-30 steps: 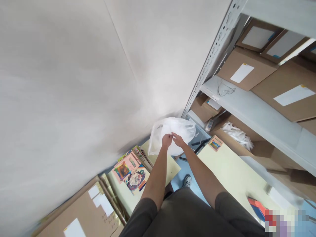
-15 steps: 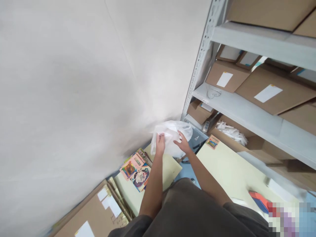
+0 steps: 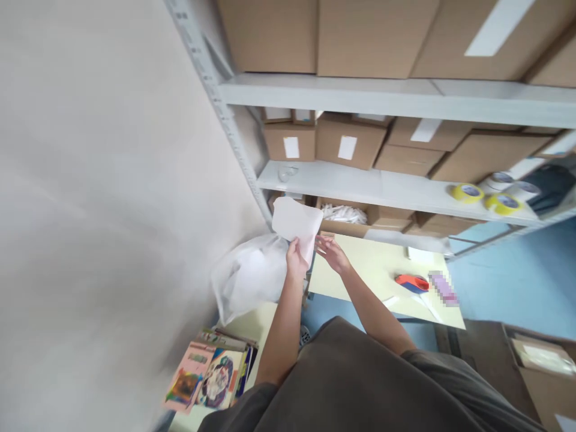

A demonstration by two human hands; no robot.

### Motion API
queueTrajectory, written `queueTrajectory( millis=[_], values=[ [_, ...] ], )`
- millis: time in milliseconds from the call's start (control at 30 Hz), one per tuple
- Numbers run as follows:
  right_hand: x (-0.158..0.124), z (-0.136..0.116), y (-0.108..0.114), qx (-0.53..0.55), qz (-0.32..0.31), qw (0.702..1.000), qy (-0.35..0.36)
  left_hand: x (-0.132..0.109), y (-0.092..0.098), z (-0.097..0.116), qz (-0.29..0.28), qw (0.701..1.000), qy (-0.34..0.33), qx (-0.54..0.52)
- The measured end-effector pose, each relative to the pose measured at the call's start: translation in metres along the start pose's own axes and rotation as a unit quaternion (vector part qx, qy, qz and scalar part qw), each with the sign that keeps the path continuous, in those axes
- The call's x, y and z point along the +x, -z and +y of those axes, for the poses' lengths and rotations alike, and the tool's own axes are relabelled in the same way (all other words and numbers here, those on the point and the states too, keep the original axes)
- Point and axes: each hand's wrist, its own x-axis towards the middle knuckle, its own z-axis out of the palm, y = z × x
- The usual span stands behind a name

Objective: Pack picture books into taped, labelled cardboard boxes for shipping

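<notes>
My left hand (image 3: 296,259) is closed on the lower end of a thin white sheet (image 3: 294,219) with rounded corners; whether it is paper or plastic I cannot tell. My right hand (image 3: 332,253) is beside the sheet's right edge with its fingers spread. Its fingertips are close to the sheet, and contact is unclear. Left of my hands, a large translucent white plastic bag (image 3: 252,276) stands against the wall, with white material inside.
A table (image 3: 360,255) with a red-blue object (image 3: 411,282) stands before the shelving rack (image 3: 382,186). Cardboard boxes (image 3: 346,141) and yellow tape rolls (image 3: 503,204) are on the shelves. An open carton (image 3: 342,229) holds white strips. Books (image 3: 220,372) lie at lower left.
The view has turned right, toward the shelves and table. My hands were over the plastic bag; now they are to its right, with the white sheet held up clear in my left hand.
</notes>
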Motion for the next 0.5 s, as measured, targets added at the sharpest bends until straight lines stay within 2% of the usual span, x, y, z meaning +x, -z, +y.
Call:
queueTrajectory(
  millis=[133, 233, 333, 433, 500],
  values=[
    [-0.026, -0.034, 0.074, 0.023, 0.040, 0.999, 0.005, -0.009, -0.074, -0.047, -0.060, 0.996, 0.063, 0.012],
    [-0.048, -0.040, 0.119, 0.033, 0.069, 0.997, -0.032, -0.028, -0.134, -0.089, -0.101, 0.989, 0.105, 0.022],
    [-0.070, -0.036, 0.151, 0.053, 0.083, 0.993, -0.060, -0.053, -0.186, -0.129, -0.128, 0.980, 0.153, 0.014],
    [-0.091, -0.038, 0.182, 0.068, 0.116, 0.990, -0.039, -0.072, -0.221, -0.156, -0.148, 0.972, 0.182, 0.000],
    [-0.105, -0.045, 0.207, 0.058, 0.148, 0.987, -0.011, -0.077, -0.233, -0.164, -0.161, 0.973, 0.167, 0.007]
  ],
)
